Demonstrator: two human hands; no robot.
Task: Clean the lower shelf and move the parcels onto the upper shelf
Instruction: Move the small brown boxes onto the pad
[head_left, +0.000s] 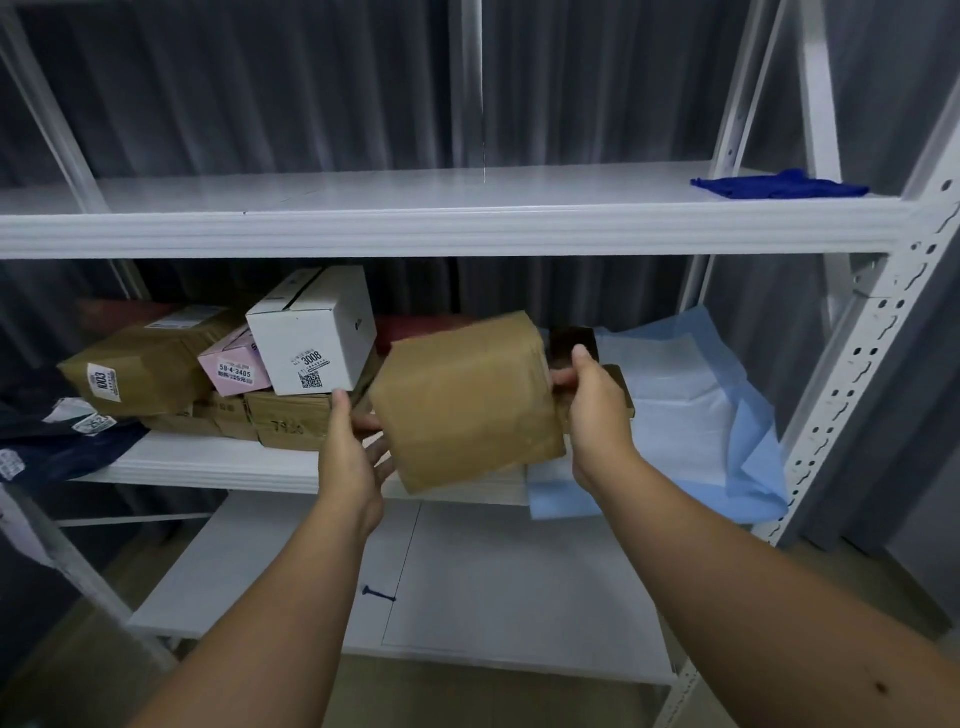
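White shelving faces me. My left hand (349, 457) and right hand (592, 410) clamp a brown parcel (465, 400) by its ends, tilted, off the lower shelf (208, 462); the upper shelf (415, 228) waits directly above (bare but for a blue cloth (779, 186)).

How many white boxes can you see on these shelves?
1: the white box sits tilted atop the brown parcels on the middle shelf, beside a pink box. Others may be hidden behind the pile.
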